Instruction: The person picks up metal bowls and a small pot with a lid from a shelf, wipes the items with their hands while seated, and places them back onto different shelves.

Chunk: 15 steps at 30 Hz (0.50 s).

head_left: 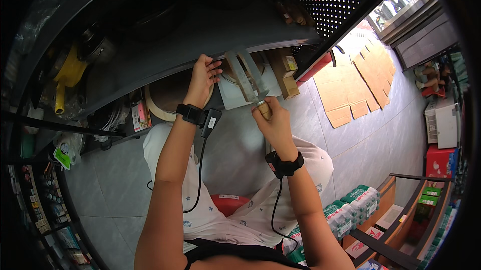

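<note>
There is one view only, from a fisheye camera on the person's head, looking steeply down over the lap and forearms, which enter from the lower edge. It faces a dark shelf (165, 64) curving across the top, close enough that the hands sit near the centre. The tiled floor (361, 139) spreads to the right, and straight edges bend toward the rim.

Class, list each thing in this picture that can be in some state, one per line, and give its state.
left hand: fingers curled over the shelf edge, gripping it
right hand: closed around a wooden handle
metal tool: held up, blade pointing toward the shelf
cardboard sheets: flattened, lying on the floor
red stool: sat on, mostly hidden
</note>
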Motion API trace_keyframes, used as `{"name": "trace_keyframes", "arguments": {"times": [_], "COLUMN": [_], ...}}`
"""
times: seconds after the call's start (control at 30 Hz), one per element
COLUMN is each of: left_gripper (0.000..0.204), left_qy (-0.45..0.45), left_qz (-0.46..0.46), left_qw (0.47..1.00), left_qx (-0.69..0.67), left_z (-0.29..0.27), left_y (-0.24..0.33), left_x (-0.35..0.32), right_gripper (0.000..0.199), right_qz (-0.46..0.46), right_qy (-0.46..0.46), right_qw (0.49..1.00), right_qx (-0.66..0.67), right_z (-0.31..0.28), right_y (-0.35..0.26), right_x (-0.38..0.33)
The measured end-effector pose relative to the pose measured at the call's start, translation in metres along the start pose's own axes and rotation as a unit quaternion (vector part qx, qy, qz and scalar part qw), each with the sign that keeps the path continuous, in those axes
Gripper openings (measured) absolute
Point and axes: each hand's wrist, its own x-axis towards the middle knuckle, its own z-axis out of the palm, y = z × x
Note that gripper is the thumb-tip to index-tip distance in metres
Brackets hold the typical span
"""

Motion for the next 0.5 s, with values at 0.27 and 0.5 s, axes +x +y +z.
{"name": "trace_keyframes", "arguments": {"times": [0.27, 0.5], "left_gripper": [0.021, 0.021], "left_qy": [0.0, -0.002], "left_qz": [0.001, 0.006], "left_qw": [1.0, 1.0], "left_qx": [-0.002, -0.003], "left_z": [0.001, 0.001], "left_y": [0.0, 0.0], "left_x": [-0.001, -0.002], "right_gripper": [0.027, 0.025], "right_qz": [-0.053, -0.048], "right_qy": [0.024, 0.025], "right_qw": [0.998, 0.996], "right_qx": [-0.034, -0.068], "right_z": [0.0, -0.001], "right_y": [0.005, 0.001], "right_x": [0.002, 0.001]}}
